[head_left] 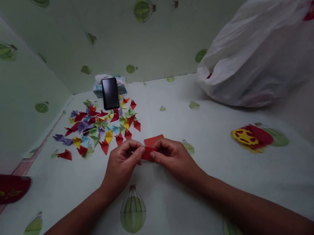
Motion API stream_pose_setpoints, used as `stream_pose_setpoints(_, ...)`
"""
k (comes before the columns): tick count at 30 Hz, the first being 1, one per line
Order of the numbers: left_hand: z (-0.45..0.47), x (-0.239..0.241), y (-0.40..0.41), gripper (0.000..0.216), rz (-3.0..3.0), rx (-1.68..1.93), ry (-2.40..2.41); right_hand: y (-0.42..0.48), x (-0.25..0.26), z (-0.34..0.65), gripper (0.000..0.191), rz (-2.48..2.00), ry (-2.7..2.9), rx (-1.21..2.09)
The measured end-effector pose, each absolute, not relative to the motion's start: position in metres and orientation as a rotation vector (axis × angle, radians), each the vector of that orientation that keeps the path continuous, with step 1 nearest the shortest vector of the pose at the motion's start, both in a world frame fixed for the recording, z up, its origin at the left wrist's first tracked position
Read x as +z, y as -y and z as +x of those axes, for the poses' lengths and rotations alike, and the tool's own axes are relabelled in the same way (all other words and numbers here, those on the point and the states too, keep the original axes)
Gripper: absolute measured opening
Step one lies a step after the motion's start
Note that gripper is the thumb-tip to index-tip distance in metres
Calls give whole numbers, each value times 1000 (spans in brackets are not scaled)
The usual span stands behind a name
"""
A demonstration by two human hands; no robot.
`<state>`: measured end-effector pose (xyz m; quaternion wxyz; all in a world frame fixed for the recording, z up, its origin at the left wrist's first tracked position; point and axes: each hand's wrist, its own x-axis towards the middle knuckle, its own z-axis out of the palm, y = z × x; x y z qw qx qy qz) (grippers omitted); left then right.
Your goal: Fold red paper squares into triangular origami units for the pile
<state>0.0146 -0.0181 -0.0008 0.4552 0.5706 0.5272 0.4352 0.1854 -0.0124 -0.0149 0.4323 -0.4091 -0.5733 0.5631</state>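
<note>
"Where's the small red paper piece (148, 154)?"

"Between the bare left hand (122, 160) and bare right hand (173, 157), thumbs and curled fingers pinching its opposite ends."

"And its look?"

"Roughly rectangular, deeper red than the orange-red paper sheet (153, 140) just beyond it."

Paper slip (148, 154): plain red. Flat paper sheets (153, 140): orange-red, with a yellow edge. Folded paper pieces (108, 137): assorted — red, orange, yellow, green, light blue, purple. Phone (110, 92): black. Tissue box (98, 92): mottled blue-green; tissue (101, 78), white. Plastic bag (246, 63): white, red print at top. Cut-outs (244, 137): yellow and red. Can (1, 191): red, yellow characters, black band. Table covering (170, 195): pale — green hot-air balloons. Wall (169, 39): dull green, matching balloon motif. Border strip (26, 164): pink, pale lines.
</note>
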Motion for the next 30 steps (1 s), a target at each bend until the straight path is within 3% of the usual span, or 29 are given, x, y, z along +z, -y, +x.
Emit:
stream_pose_setpoints(7, 12, 2, 17, 12, 1471, 1030, -1310, 13, -16, 187, 11, -1028, 1508, 1273)
stream_pose_setpoints(13, 14, 2, 18, 10, 1528, 1043, -1273, 12, -16, 186, 18, -937, 1474, 1414)
stream_pose_setpoints(21, 14, 3, 21, 13, 1446, 1062, -1321, 13, -18, 188, 22, -1055, 1504, 1268)
stream_pose_setpoints(30, 9, 2, 16, 16, 1335, 1156, -1360, 11, -14, 187, 27, -968, 1300, 1492)
